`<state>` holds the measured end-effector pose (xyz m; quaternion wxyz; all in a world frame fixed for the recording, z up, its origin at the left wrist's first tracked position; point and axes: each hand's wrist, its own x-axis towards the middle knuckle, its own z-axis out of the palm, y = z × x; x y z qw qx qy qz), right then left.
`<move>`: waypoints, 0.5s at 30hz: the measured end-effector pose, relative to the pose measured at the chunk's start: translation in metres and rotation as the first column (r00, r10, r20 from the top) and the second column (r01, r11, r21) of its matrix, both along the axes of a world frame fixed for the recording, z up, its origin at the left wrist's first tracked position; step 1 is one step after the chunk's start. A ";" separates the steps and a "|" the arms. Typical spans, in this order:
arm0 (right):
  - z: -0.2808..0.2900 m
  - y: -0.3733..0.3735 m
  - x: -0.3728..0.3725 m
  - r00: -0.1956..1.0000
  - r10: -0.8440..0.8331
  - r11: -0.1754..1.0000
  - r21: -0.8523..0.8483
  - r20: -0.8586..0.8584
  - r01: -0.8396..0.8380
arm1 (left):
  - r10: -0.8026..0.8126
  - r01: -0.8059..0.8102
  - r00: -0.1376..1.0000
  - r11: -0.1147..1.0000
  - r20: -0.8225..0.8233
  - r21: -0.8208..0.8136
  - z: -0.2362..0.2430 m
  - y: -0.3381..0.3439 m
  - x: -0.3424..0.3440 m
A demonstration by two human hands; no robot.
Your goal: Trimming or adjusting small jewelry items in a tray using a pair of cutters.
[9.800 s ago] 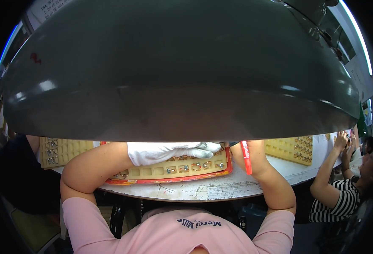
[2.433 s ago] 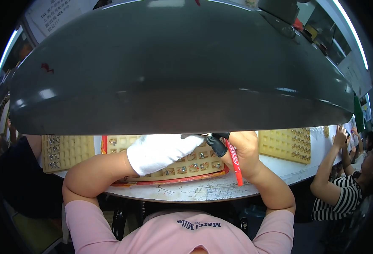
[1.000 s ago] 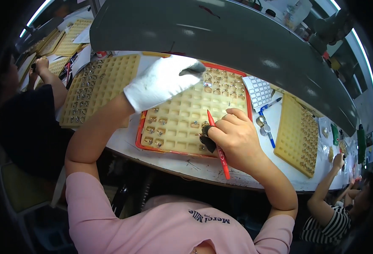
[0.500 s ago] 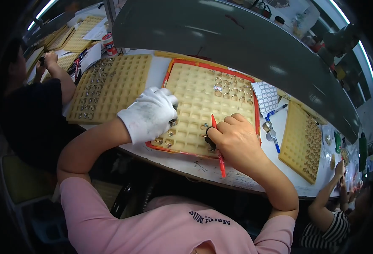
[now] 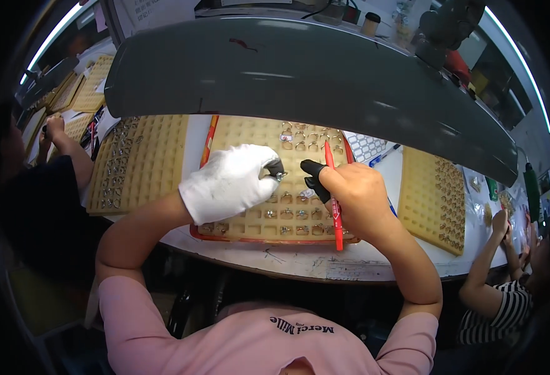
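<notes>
In a white glove, my left hand (image 5: pixel 228 184) pinches a small silver ring (image 5: pixel 280 177) with a stone between thumb and a dark-covered fingertip. It hovers over the red-edged tray (image 5: pixel 256 239) of yellow foam pockets. Rows of rings (image 5: pixel 300 214) sit in the tray's near part, and others (image 5: pixel 313 141) fill pockets at the far right. My right hand (image 5: pixel 361 192) grips a red marker pen (image 5: pixel 336 222), tilted upright against the palm. Black covers on its thumb and forefinger point toward the ring, apart from it. A small white tag (image 5: pixel 306 195) lies beneath those fingers.
A grey lamp hood (image 5: pixel 312 81) spans the far side, low over the tray. Ring trays stand left (image 5: pixel 162 162) and right (image 5: pixel 421 194). A sheet of white labels (image 5: pixel 365 147) and a blue pen (image 5: pixel 384 156) lie at the right. Other people work on both sides.
The view has shifted, bringing more of the lamp hood into it. My left hand has risen off the pockets with a ring in its fingertips. My right hand's covered fingers now extend toward it.
</notes>
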<state>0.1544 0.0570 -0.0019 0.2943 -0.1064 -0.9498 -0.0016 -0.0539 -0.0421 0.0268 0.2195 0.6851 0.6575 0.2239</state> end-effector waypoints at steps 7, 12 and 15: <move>-0.008 0.022 0.013 0.983 -0.064 0.997 -0.048 -0.170 0.056 | -0.091 0.101 0.941 0.995 0.327 -0.014 -0.015 0.047 0.020; -0.024 0.019 0.028 0.982 -0.107 0.822 -0.570 -0.156 -0.001 | -0.161 0.151 0.783 0.986 0.601 0.068 -0.041 0.052 0.024; -0.029 0.016 0.037 0.988 -0.149 0.435 -0.900 -0.035 0.034 | -0.020 0.186 0.788 0.960 0.616 -0.207 -0.047 0.049 0.021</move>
